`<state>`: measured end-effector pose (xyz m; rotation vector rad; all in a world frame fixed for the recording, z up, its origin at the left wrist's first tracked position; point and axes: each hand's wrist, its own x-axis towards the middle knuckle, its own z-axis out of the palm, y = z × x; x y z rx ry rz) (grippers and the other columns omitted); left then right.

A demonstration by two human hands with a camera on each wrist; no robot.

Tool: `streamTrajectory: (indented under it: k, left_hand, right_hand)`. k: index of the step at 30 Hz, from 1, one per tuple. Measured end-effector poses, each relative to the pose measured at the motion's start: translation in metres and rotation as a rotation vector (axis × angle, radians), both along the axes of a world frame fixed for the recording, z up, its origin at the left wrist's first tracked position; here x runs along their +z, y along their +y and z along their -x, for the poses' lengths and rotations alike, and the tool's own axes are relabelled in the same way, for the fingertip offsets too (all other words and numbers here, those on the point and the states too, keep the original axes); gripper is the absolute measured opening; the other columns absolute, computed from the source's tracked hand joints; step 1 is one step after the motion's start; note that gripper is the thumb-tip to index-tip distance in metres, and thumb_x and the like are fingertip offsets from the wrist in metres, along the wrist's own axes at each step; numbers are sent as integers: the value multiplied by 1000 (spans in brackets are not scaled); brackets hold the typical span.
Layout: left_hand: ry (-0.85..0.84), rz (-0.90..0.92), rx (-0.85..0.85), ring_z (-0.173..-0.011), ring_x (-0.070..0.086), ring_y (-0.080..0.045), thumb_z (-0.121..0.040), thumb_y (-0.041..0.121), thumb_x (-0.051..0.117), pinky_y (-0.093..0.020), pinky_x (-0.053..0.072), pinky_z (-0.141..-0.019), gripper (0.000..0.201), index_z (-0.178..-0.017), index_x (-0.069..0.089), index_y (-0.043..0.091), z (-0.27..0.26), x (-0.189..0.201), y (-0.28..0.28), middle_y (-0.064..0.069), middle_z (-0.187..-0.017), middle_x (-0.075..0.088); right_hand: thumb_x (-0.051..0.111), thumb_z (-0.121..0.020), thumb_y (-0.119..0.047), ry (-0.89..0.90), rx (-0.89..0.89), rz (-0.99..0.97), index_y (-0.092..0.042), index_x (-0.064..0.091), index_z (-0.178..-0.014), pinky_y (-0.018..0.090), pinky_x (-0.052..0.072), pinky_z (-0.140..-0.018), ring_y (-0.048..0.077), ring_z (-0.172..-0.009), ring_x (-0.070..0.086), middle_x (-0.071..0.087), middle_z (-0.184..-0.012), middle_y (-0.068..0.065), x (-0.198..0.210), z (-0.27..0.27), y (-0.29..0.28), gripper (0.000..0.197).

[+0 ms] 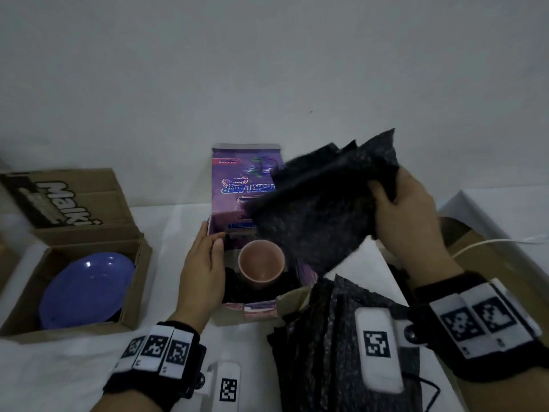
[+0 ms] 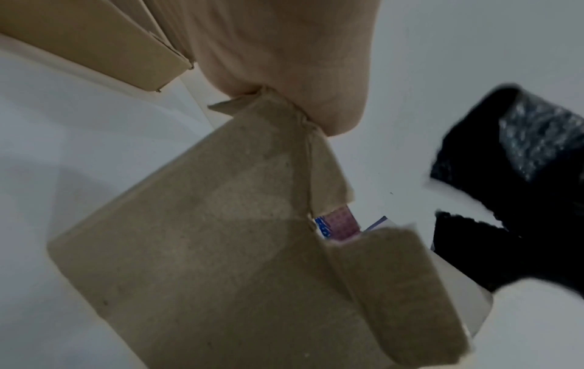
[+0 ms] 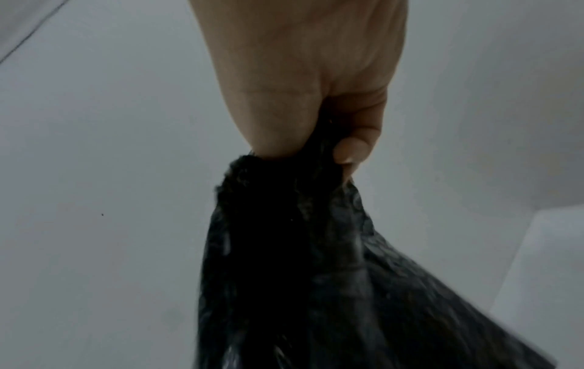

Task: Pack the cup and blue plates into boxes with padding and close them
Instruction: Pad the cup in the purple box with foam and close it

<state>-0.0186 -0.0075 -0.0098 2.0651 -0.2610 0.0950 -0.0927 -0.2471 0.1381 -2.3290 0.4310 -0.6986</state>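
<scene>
A pink cup (image 1: 261, 263) stands upright on dark padding inside the open purple box (image 1: 237, 185) at the table's centre. My left hand (image 1: 205, 260) rests with straight fingers against that box's left wall (image 2: 221, 249). My right hand (image 1: 407, 209) is raised to the right of the box and grips a black padding sheet (image 1: 320, 209), which hangs over the box's right side; the fingers pinch its top edge (image 3: 284, 224). A blue plate (image 1: 86, 289) lies tilted in the brown cardboard box (image 1: 130, 304) at the left.
A stack of black padding sheets (image 1: 332, 337) lies on the white table in front of the purple box. A brown cardboard piece (image 1: 490, 263) and a white cable (image 1: 487, 243) are at the right. A white wall rises behind.
</scene>
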Motion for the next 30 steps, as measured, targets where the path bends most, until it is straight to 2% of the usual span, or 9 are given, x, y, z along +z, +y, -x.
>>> streamTrajectory:
  k: [5, 10, 14, 17, 20, 23, 25, 27, 30]
  left_hand:
    - [-29, 193, -34, -137, 27, 5, -88, 69, 15, -28, 27, -114, 67, -117, 61, 30, 0, -1, 2, 28, -144, 34]
    - [-138, 12, -133, -143, 10, -4, -73, 87, 23, -50, -6, -117, 60, -120, 39, 54, 6, 4, 4, 24, -143, 25]
    - [49, 169, -163, -134, 39, -22, -63, 83, 56, -59, 25, -112, 65, -122, 44, 59, 3, -3, 6, 11, -137, 50]
    - [23, 212, -46, -114, 57, -28, -69, 61, 63, -56, 40, -103, 24, -92, 58, 57, 5, 11, 7, 23, -86, 65]
    - [12, 329, 182, -59, 60, -24, -66, 46, 59, -33, 43, -55, 32, -62, 54, 14, -1, 23, 8, -1, -52, 54]
    - [-145, 224, 336, -72, 54, -18, -77, 7, 62, -26, 36, -62, 10, -81, 57, -1, -10, 30, 12, -11, -79, 61]
    - [-314, 71, 251, -80, 48, -9, -71, -15, 53, -21, 35, -66, 27, -89, 59, 5, -12, 34, 14, -7, -96, 59]
    - [-377, -112, 108, -84, 55, -14, -58, -16, 50, -28, 43, -65, 42, -85, 60, 15, -14, 31, 14, 1, -109, 61]
    - [-422, -483, -45, -76, 63, -27, -57, 1, 48, -34, 46, -65, 38, -79, 68, 25, -21, 21, 17, 3, -108, 68]
  right_hand:
    - [43, -98, -19, 43, -24, -422, -13, 41, -111, 30, 42, -62, 13, -74, 53, 52, -83, -8, -27, -32, 31, 15]
    - [50, -88, -41, 256, 36, -646, -15, 46, -109, 48, 52, -81, 31, -94, 60, 62, -103, 11, -73, -51, 68, 33]
    - [54, -84, -48, 316, 129, -867, -24, 60, -108, 52, 56, -79, 30, -98, 64, 67, -106, 7, -87, -57, 82, 34]
    - [52, -74, -55, 227, 112, -738, -24, 66, -97, 52, 53, -84, 27, -93, 67, 71, -98, 4, -74, -54, 74, 41]
    - [50, -84, -39, -4, 1, -677, -22, 53, -97, 55, 56, -69, 32, -78, 68, 68, -96, 11, -58, -52, 56, 21]
    - [35, -89, 2, -248, -20, -794, -19, 35, -104, 44, 57, -62, 33, -68, 68, 61, -95, 13, -47, -52, 44, 26]
    - [31, -82, 6, -330, -8, -621, -18, 41, -115, 47, 55, -79, 29, -86, 65, 60, -101, 11, -43, -49, 46, 42]
    - [36, -76, 2, -278, 50, -281, -8, 50, -119, 36, 44, -98, 26, -102, 56, 57, -113, 13, -46, -44, 53, 46]
    - [51, -78, -2, 38, 342, 177, -11, 53, -119, 25, 44, -89, 20, -110, 50, 42, -138, 7, -64, -33, 69, 42]
